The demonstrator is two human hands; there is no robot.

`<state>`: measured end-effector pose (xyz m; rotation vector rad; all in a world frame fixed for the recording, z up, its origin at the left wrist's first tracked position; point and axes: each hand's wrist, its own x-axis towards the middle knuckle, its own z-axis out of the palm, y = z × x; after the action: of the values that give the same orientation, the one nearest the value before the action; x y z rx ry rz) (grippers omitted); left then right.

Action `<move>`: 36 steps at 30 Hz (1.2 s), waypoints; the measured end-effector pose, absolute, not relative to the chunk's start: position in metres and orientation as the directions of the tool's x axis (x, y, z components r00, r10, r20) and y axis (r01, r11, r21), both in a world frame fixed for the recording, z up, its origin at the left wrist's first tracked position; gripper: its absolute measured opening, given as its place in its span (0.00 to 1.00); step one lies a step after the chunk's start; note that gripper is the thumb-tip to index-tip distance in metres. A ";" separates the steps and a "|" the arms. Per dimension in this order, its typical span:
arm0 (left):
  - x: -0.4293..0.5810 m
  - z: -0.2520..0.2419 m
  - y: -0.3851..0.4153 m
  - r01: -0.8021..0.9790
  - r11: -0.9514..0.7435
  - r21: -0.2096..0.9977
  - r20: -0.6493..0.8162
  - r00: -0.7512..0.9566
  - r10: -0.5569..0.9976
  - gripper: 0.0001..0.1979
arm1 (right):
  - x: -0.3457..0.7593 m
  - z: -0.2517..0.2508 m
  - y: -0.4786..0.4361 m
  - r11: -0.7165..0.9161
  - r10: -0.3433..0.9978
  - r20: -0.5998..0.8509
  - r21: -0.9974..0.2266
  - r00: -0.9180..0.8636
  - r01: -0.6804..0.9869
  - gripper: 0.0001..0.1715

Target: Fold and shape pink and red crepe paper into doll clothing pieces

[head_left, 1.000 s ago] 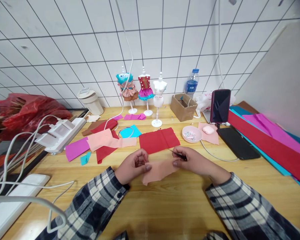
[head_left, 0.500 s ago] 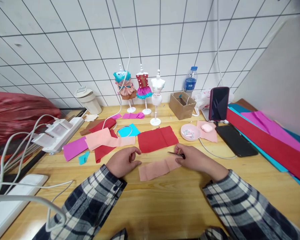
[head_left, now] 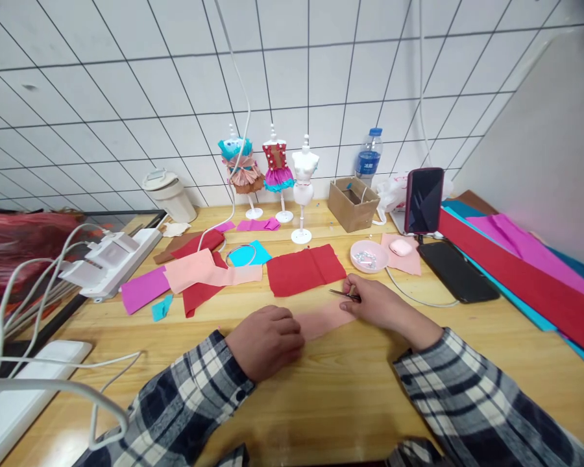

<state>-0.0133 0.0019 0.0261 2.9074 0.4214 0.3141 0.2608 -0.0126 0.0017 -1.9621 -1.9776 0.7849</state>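
Observation:
A strip of salmon-pink crepe paper [head_left: 324, 319] lies flat on the wooden table [head_left: 350, 395] in front of me. My left hand [head_left: 267, 340] rests palm down on the strip's left end, its fingers curled over the paper. My right hand [head_left: 377, 303] is at the strip's right end, closed around small dark scissors [head_left: 343, 294] whose tips point left. A red paper rectangle [head_left: 305, 269] lies just beyond the strip.
Three small dress-form mannequins [head_left: 272, 175] stand at the back by the tiled wall. A pink dish of beads [head_left: 368, 256], a cardboard box [head_left: 353, 204], a water bottle [head_left: 368, 157], two phones [head_left: 423, 201] and long paper sheets [head_left: 525, 272] lie right. Paper scraps [head_left: 194, 275], a power strip [head_left: 109, 259] and cables lie left.
The pink strip, held up between both hands a second ago, now lies flat. My left hand let it go, then moved right and came down on its left end.

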 end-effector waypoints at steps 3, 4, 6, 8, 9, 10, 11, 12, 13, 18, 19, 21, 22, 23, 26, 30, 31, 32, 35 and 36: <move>-0.022 0.028 0.013 0.250 -0.952 0.174 0.148 0.950 0.276 0.10 | 0.264 0.003 -0.012 -0.072 0.977 -0.208 -0.521 -0.045 0.851 0.13; -0.026 0.029 0.017 0.262 -0.948 0.181 0.154 0.945 0.290 0.11 | 0.265 0.004 -0.012 -0.076 0.976 -0.214 -0.516 -0.043 0.853 0.13; -0.032 0.030 0.022 0.288 -0.935 0.209 0.158 0.933 0.323 0.11 | 0.266 0.005 -0.011 -0.089 0.972 -0.232 -0.500 -0.034 0.861 0.13; -0.036 0.031 0.025 0.323 -0.916 0.237 0.143 0.921 0.361 0.10 | 0.266 0.006 -0.011 -0.105 0.968 -0.250 -0.484 -0.023 0.869 0.14; -0.037 0.031 0.026 0.340 -0.907 0.247 0.138 0.914 0.381 0.10 | 0.266 0.007 -0.011 -0.112 0.967 -0.256 -0.476 -0.016 0.872 0.14; -0.038 0.031 0.026 0.354 -0.900 0.255 0.134 0.909 0.396 0.09 | 0.265 0.007 -0.012 -0.118 0.965 -0.261 -0.468 -0.009 0.876 0.14; -0.038 0.031 0.026 0.365 -0.893 0.262 0.132 0.903 0.408 0.10 | 0.265 0.008 -0.012 -0.122 0.964 -0.265 -0.460 -0.005 0.879 0.14; -0.038 0.031 0.026 0.372 -0.888 0.270 0.135 0.899 0.417 0.10 | 0.265 0.009 -0.012 -0.124 0.963 -0.269 -0.454 -0.003 0.882 0.15; -0.038 0.030 0.026 0.372 -0.885 0.280 0.141 0.896 0.421 0.10 | 0.265 0.010 -0.012 -0.125 0.962 -0.273 -0.450 -0.002 0.884 0.15; -0.037 0.026 0.028 0.351 -0.875 0.334 0.166 0.891 0.422 0.07 | 0.268 0.014 -0.013 -0.147 0.960 -0.277 -0.417 0.028 0.897 0.20; -0.037 0.026 0.028 0.358 -0.872 0.334 0.158 0.891 0.427 0.07 | 0.269 0.015 -0.013 -0.154 0.959 -0.282 -0.398 0.040 0.904 0.21; -0.038 0.025 0.029 0.379 -0.863 0.334 0.132 0.888 0.441 0.06 | 0.271 0.016 -0.013 -0.163 0.954 -0.294 -0.366 0.053 0.916 0.22; -0.039 0.025 0.030 0.393 -0.857 0.335 0.117 0.885 0.451 0.05 | 0.271 0.017 -0.013 -0.163 0.953 -0.298 -0.358 0.053 0.919 0.22; -0.039 0.025 0.030 0.406 -0.850 0.337 0.104 0.881 0.462 0.05 | 0.272 0.017 -0.013 -0.163 0.952 -0.301 -0.355 0.053 0.920 0.22; -0.043 0.026 0.031 0.445 -0.830 0.335 0.085 0.863 0.497 0.05 | 0.274 0.017 -0.013 -0.168 0.950 -0.307 -0.359 0.054 0.918 0.23; -0.060 0.031 0.045 0.475 -0.816 0.328 0.120 0.836 0.535 0.09 | 0.278 0.013 -0.012 -0.162 0.960 -0.275 -0.416 0.046 0.895 0.24; -0.066 0.032 0.052 0.522 -0.794 0.311 0.151 0.798 0.584 0.11 | 0.278 0.013 -0.012 -0.157 0.968 -0.244 -0.439 0.051 0.885 0.24; -0.071 0.034 0.061 0.607 -0.744 0.279 0.191 0.724 0.663 0.14 | 0.278 0.013 -0.011 -0.153 0.976 -0.207 -0.455 0.063 0.877 0.24; -0.082 0.035 0.089 0.886 -0.442 0.138 0.233 0.405 0.884 0.20 | 0.272 0.015 -0.010 -0.156 0.987 -0.098 -0.438 0.125 0.885 0.21; -0.082 0.035 0.098 0.905 -0.407 0.120 0.227 0.374 0.899 0.21 | 0.268 0.015 -0.009 -0.155 0.988 -0.065 -0.422 0.141 0.893 0.19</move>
<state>-0.0822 0.0978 0.0347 2.6244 1.7236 0.4079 0.2682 -0.0094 0.0151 -2.1396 -1.8284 0.4779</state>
